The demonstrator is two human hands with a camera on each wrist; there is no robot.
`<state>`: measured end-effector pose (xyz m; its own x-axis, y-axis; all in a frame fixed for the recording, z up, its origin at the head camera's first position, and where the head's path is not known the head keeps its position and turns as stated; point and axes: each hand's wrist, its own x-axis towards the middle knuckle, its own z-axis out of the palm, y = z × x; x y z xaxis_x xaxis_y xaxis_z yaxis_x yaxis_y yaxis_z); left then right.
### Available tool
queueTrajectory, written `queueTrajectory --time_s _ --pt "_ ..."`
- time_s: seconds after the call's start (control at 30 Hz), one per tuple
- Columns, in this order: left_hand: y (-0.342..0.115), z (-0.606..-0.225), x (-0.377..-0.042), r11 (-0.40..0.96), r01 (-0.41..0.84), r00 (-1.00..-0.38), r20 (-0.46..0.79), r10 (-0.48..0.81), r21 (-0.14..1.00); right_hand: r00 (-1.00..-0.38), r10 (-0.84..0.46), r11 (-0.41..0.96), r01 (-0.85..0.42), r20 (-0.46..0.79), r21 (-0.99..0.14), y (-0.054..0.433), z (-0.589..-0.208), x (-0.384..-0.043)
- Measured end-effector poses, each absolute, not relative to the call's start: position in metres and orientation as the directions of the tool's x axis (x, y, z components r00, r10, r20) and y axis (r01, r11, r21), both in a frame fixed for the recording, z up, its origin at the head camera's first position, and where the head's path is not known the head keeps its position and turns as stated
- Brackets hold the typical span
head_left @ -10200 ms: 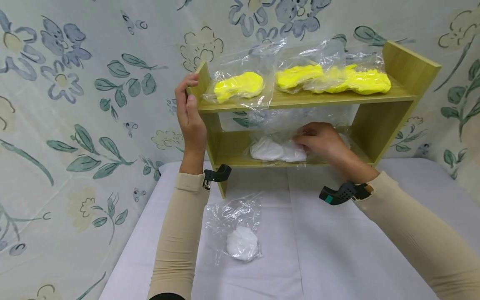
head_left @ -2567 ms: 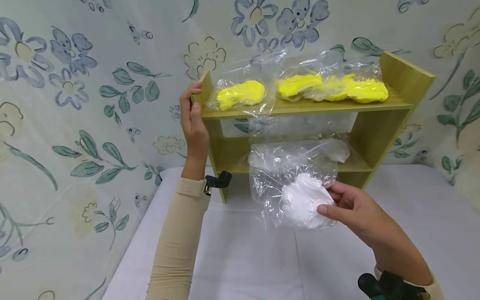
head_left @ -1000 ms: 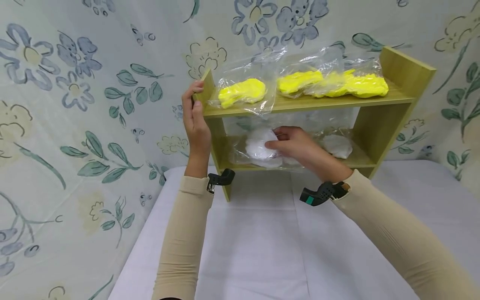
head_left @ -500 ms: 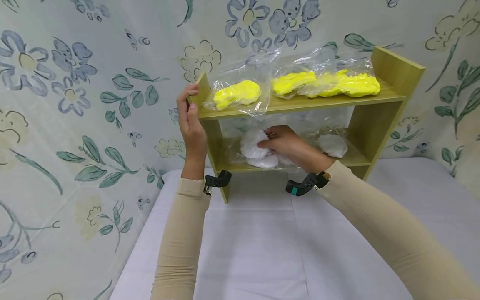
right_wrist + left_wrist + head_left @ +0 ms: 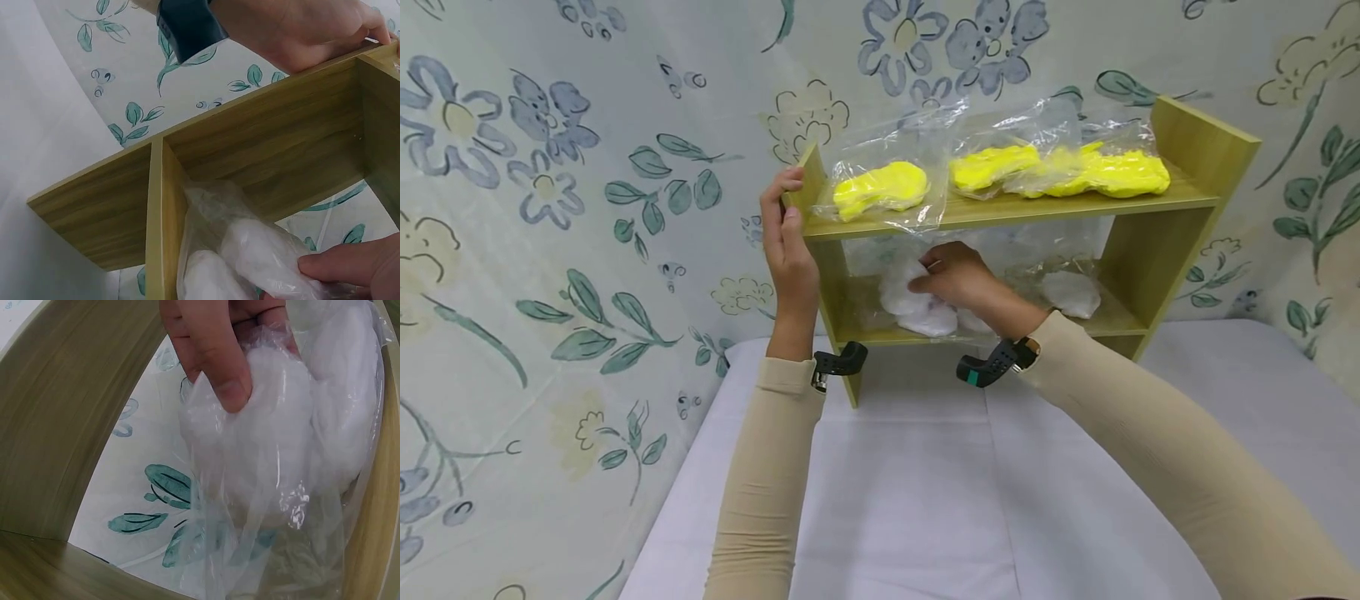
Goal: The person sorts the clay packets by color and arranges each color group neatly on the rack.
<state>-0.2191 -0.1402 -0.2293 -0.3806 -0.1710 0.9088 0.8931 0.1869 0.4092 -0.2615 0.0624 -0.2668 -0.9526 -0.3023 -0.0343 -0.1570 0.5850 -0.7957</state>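
Observation:
My left hand (image 5: pixel 792 262) grips the left side panel (image 5: pixel 812 179) of a small wooden shelf (image 5: pixel 1161 250), with its fingers over the panel's edge. My right hand (image 5: pixel 958 273) reaches into the lower compartment and pinches a clear plastic bag holding a soft white bundle (image 5: pixel 898 287). In the left wrist view, thumb and fingers grasp the top of this bagged bundle (image 5: pixel 269 431). Another white bundle (image 5: pixel 934 321) lies just below it on the lower board. Further right on that board sits one more bagged white bundle (image 5: pixel 1071 293), behind my right forearm.
Several bagged bright yellow bundles (image 5: pixel 883 190) lie along the top board, and one bag's film hangs over its front edge. The shelf stands on a table covered with white cloth (image 5: pixel 925 483), before a floral curtain (image 5: pixel 647 208).
The bagged white bundle first seen on the table is gone from there. My right hand carried a bagged bundle from before the shelf into the lower compartment's left part. My left hand stayed put.

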Motion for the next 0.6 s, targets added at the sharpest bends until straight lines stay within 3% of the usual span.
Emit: queueTrajectory --time_s 0.23,0.6 --pt "-0.139 -0.228 -0.218 0.197 0.89 -0.385 0.909 -0.16 0.412 -0.967 -0.251 0.661 -0.202 0.041 -0.722 0.061 -0.27 -0.264" --pt "-0.14 -0.229 -0.218 0.218 0.881 -0.391 0.906 -0.164 0.419 -0.969 -0.243 0.706 -0.21 0.047 -0.677 0.073 -0.27 -0.264"
